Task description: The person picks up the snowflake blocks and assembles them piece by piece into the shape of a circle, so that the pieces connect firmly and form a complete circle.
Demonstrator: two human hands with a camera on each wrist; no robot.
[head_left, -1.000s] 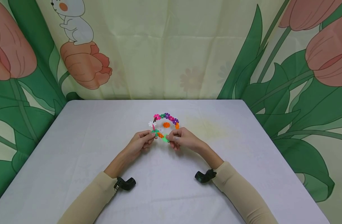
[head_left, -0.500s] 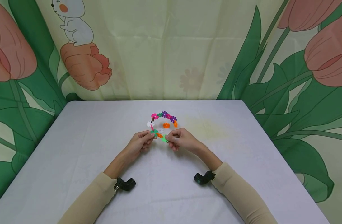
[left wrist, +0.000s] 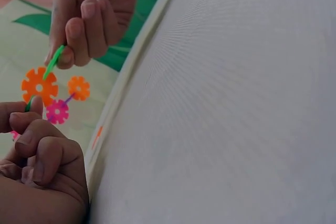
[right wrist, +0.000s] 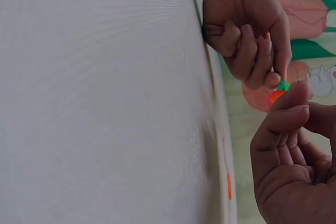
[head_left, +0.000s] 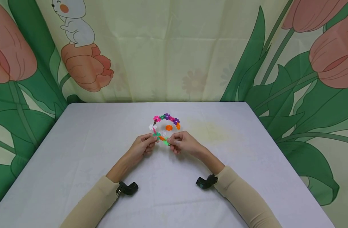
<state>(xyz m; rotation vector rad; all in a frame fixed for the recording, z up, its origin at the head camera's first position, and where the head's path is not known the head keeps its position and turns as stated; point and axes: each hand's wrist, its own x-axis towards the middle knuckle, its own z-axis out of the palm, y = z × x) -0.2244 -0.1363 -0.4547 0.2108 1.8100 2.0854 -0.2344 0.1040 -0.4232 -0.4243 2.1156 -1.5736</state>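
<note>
A curved chain of notched plastic flower discs (head_left: 167, 116), in pink, purple, green, white and orange, is held up over the table by both hands. My left hand (head_left: 142, 145) pinches a green disc (head_left: 156, 135) at the chain's near left. Between thumb and fingers, my right hand (head_left: 188, 143) grips a bright green disc (head_left: 166, 142). An orange disc (left wrist: 39, 86) links these two, seen face-on in the left wrist view. At the chain's right end, an orange disc (head_left: 178, 126) stands just beyond the right hand. Fingers hide most of the chain in the right wrist view.
A loose orange disc (head_left: 169, 127) lies on the white-covered table (head_left: 174, 196), framed by the chain in the head view. Near it is a pale white disc (head_left: 163, 133). Behind the table hangs a printed curtain (head_left: 168, 63) with tulips and a white animal.
The chain has shifted slightly left. My right hand has moved a little left, closer to the left hand, with the bright green disc still pinched. My left hand stays nearly in place.
</note>
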